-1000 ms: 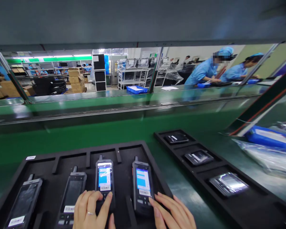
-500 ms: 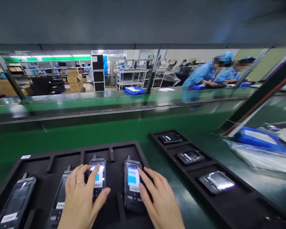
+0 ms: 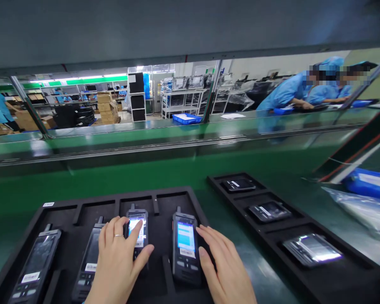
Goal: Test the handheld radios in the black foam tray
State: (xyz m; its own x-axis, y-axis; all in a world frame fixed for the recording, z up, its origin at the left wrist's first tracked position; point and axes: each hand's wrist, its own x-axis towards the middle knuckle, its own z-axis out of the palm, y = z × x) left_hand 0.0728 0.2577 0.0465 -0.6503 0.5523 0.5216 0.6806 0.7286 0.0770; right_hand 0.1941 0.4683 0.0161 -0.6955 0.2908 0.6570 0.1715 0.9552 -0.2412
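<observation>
Handheld radios with screens and stub antennas lie face up in the compartments of a black tray (image 3: 177,196). My left hand (image 3: 117,257) is over a lit radio (image 3: 142,215), its index fingertip at the screen and its thumb spread to the right; the fingers are open. A second lit radio (image 3: 186,270) lies to the right. Beside its right edge is my right hand (image 3: 226,261), open, fingers extended near the screen's border. Two dark-screened radios, one at the far left (image 3: 36,261) and one partly behind my left hand (image 3: 90,253), also lie in the tray.
At right, a narrow black tray (image 3: 259,223) holds flat screened units (image 3: 312,249). Past it lie a plastic bag (image 3: 361,211) and a blue bin (image 3: 370,185). A slanted post (image 3: 351,154) rises at right; a shelf (image 3: 177,29) hangs overhead. Co-workers (image 3: 285,93) in blue work beyond.
The scene has shifted right in the picture. My right fingertips have moved from the right radio's screen to its edge. My left index stays at its screen. A person in blue now shows at far left.
</observation>
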